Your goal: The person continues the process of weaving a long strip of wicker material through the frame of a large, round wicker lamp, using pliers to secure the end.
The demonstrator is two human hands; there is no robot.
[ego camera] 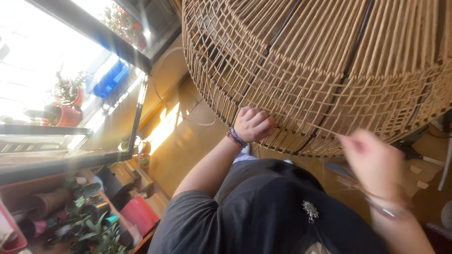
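Note:
A big round woven frame [329, 61] of tan cord on dark metal ribs fills the top of the view. My left hand [254, 124] is curled into a fist against its lower rim, fingers hooked on the weave, with coloured bracelets on the wrist. My right hand [372, 160] is blurred with motion, just off the rim to the right. It pinches a loose tan cord strand [325, 129] that runs taut from the weave to its fingertips. My dark shirt [263, 211] with a small silver brooch fills the bottom.
A loose cord [188, 120] trails over the sunlit brown floor [179, 150]. Potted plants [70, 101] stand by a bright window at left, near a blue bin [110, 77]. More green plants, boxes and a red folder [139, 214] crowd the lower left. Small scraps lie at right.

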